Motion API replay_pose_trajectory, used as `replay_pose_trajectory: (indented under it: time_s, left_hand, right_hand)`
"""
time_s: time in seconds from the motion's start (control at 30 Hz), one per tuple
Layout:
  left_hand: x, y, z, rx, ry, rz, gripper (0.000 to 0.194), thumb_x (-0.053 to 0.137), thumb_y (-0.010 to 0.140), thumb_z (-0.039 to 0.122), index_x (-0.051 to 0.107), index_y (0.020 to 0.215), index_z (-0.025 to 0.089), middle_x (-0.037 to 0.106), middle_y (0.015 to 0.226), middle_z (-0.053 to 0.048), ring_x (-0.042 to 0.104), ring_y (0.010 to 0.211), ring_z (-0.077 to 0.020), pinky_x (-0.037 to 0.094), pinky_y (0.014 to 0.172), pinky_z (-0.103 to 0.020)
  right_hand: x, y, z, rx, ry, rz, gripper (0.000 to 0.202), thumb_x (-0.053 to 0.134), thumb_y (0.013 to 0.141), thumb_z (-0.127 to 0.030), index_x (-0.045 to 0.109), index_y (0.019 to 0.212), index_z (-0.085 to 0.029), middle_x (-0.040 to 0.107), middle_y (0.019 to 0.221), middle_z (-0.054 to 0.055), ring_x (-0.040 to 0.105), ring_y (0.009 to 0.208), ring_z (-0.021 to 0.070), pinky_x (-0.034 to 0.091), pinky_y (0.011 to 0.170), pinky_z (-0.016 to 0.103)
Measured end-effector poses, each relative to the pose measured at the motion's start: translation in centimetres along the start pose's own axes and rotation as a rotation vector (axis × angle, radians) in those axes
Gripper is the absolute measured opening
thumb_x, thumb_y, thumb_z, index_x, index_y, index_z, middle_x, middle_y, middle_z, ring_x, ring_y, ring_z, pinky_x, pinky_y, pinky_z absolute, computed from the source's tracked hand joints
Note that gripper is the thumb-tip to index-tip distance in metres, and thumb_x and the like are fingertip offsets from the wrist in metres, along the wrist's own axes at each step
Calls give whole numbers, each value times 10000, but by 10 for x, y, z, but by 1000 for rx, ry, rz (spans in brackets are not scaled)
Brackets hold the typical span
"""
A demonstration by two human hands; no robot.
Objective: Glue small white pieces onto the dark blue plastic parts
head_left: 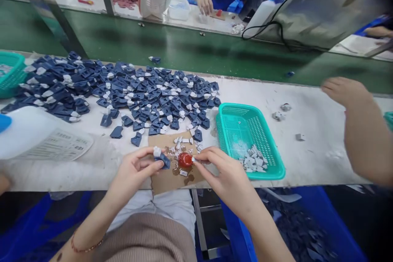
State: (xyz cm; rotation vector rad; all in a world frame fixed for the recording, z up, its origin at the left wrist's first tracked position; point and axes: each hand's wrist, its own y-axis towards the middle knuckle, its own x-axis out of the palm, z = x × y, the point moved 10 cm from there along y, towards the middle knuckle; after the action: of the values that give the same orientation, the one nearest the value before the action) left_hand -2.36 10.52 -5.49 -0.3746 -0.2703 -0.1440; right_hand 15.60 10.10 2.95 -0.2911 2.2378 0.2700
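Between the thumb and fingers of my left hand point(136, 168) is a dark blue plastic part point(163, 160) with a whitish piece on its upper end. My right hand point(222, 170) pinches a small light grey piece point(193, 159) at the right edge of a small red cap point(185, 159). Under the cap lies a piece of brown cardboard point(161, 182) with wet spots. Small grey pieces point(184, 141) lie on the cardboard behind the cap, and another point(183, 173) lies in front of it.
A large pile of blue parts point(147, 94) covers the table's back left. A teal basket point(278, 163) with small grey pieces stands at right. A white bottle point(46, 135) lies at left. Another person's arm point(360, 131) reaches in at right; more people work across the green strip.
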Motion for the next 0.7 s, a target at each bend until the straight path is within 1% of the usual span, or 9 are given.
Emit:
replay_pose_trajectory:
  time_s: [0.07,0.13,0.27,0.37,0.47,0.57,0.63,0.7]
  left_hand:
    - [-6,-9,-13,-1,-20,25,252,769,733,245,728,976,189,762,986,-72,732,798,-169,596,665,-212]
    - [-7,-14,-20,3,-35,19,225,752,751,241,712,963,181,764,959,-69,726,831,-169,589,721,-229]
    - [-1,-17,-21,1,-88,-28,189,755,738,235,669,894,170,759,938,-67,719,821,-162,571,761,-241]
    - [5,-18,-20,-33,-115,-57,198,760,729,249,644,869,170,756,926,-65,717,823,-172,564,755,-249]
    - [13,-18,-18,-70,-120,-74,197,749,743,256,626,870,170,754,908,-56,712,831,-170,551,775,-249]
    - [22,-16,-16,-79,-150,-88,210,751,739,244,612,874,163,752,888,-53,711,819,-168,549,777,-253]
    - [31,-13,-14,-64,-191,-109,220,760,728,229,608,872,160,751,889,-52,712,812,-166,552,768,-253]
    - [40,-11,-10,-35,-243,-141,220,763,725,215,610,872,158,749,893,-47,712,817,-161,554,765,-247]
  right_hand:
    - [6,4,-5,6,-53,-28,127,494,944,-208,606,886,-200,650,911,81,641,858,218,515,745,343]
    - [10,7,-9,10,-110,-51,136,493,942,-208,607,867,-200,648,908,82,642,858,223,516,750,347]
    - [19,12,-13,10,-189,-104,152,484,936,-183,611,853,-187,641,884,83,639,834,220,515,735,344]
    - [17,15,-14,22,-190,-107,159,486,927,-185,625,849,-181,644,864,82,635,802,214,512,704,339]
    - [2,17,-12,90,-70,-44,141,546,904,-240,659,842,-183,672,855,79,647,797,212,518,700,332]
    - [-11,15,0,243,183,-1,156,651,843,-334,696,827,-186,710,856,76,670,818,217,541,729,327]
    - [-13,12,7,351,361,-7,192,711,793,-376,711,827,-187,730,875,73,683,839,221,554,756,324]
    - [-12,8,9,431,484,-25,214,752,754,-390,721,827,-191,743,888,66,692,850,218,559,779,319]
